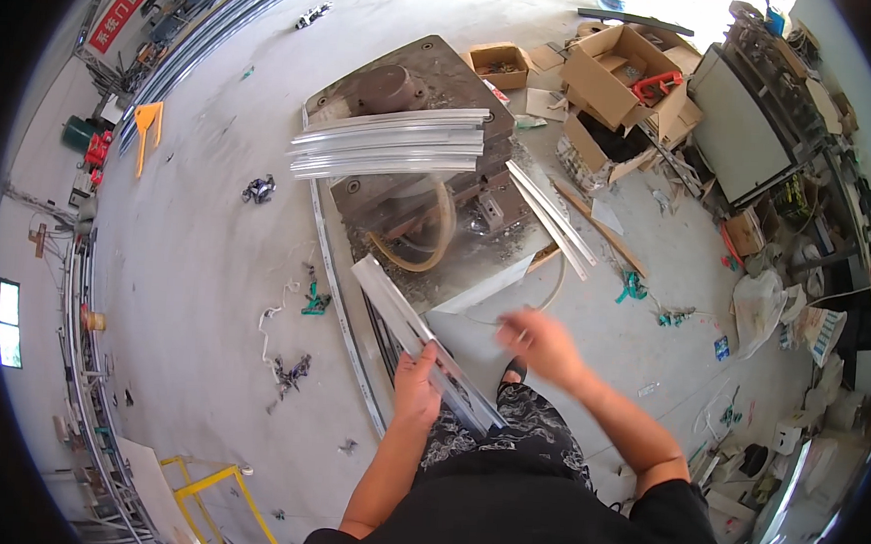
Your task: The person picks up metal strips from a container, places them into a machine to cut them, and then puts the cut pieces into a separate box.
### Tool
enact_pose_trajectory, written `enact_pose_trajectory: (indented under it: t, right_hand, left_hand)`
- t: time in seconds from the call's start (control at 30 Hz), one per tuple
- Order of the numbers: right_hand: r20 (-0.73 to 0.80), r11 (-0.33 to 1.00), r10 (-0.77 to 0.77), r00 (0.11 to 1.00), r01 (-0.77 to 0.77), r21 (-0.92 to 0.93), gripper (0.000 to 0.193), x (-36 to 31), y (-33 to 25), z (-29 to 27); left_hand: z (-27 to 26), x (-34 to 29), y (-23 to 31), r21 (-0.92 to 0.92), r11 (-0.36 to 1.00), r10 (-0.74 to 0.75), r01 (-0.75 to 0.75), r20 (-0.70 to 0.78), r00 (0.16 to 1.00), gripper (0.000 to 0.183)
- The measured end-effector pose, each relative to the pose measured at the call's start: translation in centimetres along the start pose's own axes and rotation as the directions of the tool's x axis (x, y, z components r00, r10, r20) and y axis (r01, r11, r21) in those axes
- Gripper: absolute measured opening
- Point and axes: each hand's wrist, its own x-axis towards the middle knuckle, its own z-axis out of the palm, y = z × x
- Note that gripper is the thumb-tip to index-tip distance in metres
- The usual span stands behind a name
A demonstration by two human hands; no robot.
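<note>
My left hand is closed around a long silvery metal profile, which slants from the machine's near edge down to my lap. To the right of it, my right hand is raised in the air, blurred by motion, apart from the profile. Its fingers look bent, but whether anything is in them cannot be made out. In front of me stands a brown, dirty machine with a round housing and a curved hose. Several similar profiles lie side by side across its top.
Thin white strips lean off the machine's right side. Cardboard boxes stand at the far right, one with a red-handled tool inside. A long rail runs along the machine's left. Green clamp-like pieces and a yellow frame are on the floor.
</note>
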Motion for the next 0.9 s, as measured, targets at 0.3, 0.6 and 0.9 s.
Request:
enact_pose_trajectory:
  t: [0.3, 0.6, 0.9]
  right_hand:
    - [0.107, 0.983, 0.172, 0.979, -0.178, 0.041, 0.024, -4.6, 0.8, 3.8]
    - [0.401, 0.569, 0.541, 0.739, -0.673, 0.473, 0.033, -0.9, 3.1, -2.0]
    - [0.379, 0.524, 0.553, 0.742, -0.663, 0.534, 0.033, -0.4, 3.8, -1.4]
  left_hand:
    - [0.9, -0.5, -0.1, 0.062, 0.996, -0.052, 0.059, -0.102, 0.993, 0.014]
    - [-1.6, 1.0, 3.3, -0.007, 0.997, 0.074, -0.076, -0.169, 0.983, 0.016]
    - [-2.9, 0.1, 2.3, -0.026, 0.998, 0.048, -0.055, -0.232, 0.971, 0.015]
